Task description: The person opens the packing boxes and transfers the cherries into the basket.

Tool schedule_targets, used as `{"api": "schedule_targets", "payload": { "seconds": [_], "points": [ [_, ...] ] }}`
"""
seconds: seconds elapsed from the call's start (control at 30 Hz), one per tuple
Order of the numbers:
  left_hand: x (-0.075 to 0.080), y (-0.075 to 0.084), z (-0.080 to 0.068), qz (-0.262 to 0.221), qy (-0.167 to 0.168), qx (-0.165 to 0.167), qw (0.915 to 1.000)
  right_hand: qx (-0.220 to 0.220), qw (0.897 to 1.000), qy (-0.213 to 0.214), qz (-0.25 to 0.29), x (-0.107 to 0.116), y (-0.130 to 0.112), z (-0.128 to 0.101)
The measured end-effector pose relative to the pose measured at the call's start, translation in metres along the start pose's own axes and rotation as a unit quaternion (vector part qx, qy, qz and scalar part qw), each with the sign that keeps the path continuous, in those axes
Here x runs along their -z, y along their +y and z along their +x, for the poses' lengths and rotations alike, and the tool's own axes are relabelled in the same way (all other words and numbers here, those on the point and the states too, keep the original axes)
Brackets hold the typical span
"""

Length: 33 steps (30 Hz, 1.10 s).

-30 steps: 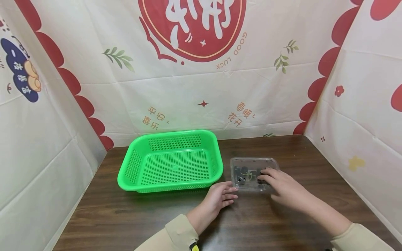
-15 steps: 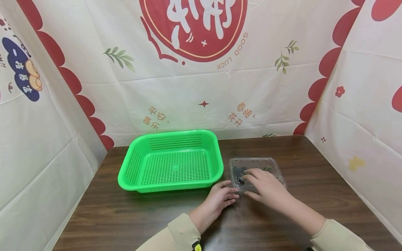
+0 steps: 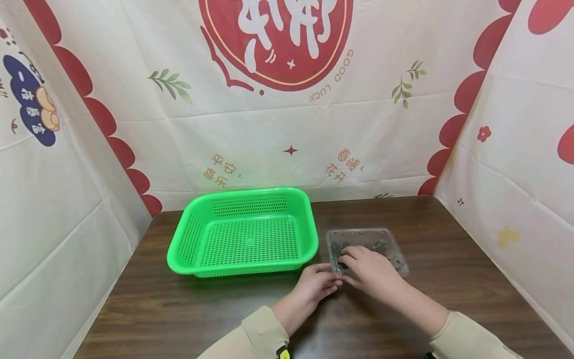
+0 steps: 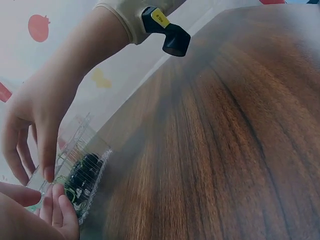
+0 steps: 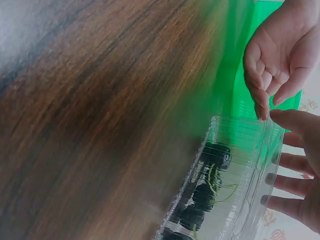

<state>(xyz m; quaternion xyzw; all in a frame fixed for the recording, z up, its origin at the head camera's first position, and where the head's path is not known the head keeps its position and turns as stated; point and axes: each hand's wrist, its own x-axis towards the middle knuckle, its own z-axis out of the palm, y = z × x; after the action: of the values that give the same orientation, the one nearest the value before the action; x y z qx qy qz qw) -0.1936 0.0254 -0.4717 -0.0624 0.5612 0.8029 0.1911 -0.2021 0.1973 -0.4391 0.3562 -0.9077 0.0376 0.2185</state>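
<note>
Nearest on the one brown wood-grain tabletop (image 3: 179, 319), the left hand (image 3: 313, 287), loosely bent, gripping nothing, meets one clear plastic box (image 3: 398, 253) at its near left corner; the right hand (image 3: 373, 270), fingers spread above, partly hides uncountable dark grapes (image 5: 203, 197); far left, one green basket (image 3: 174, 249); behind, printed cloth walls (image 3: 269, 122), cut off above

From your head, the view looks forward and down across the counter (image 3: 179, 309); your tilted wrist views sit low and close, left facing rightward, right facing leftward, both sharing the clear box (image 3: 358, 231).
</note>
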Motion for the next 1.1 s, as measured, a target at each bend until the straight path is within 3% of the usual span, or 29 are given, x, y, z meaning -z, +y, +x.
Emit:
{"api": "schedule_targets", "payload": {
  "seconds": [0.23,0.63,1.1],
  "points": [
    [0.0,-0.001,0.0,0.009,-0.008,-0.005,0.9999,0.02,0.999,0.022,-0.011,-0.003,-0.001,0.001],
    [0.0,-0.003,0.001,0.002,0.001,-0.021,0.9998,0.125,0.983,0.132,-0.022,-0.013,0.005,0.004],
    [-0.002,-0.003,0.003,0.014,0.024,-0.015,0.9995,0.162,0.977,0.132,-0.043,-0.012,0.002,0.007]
  ]
}}
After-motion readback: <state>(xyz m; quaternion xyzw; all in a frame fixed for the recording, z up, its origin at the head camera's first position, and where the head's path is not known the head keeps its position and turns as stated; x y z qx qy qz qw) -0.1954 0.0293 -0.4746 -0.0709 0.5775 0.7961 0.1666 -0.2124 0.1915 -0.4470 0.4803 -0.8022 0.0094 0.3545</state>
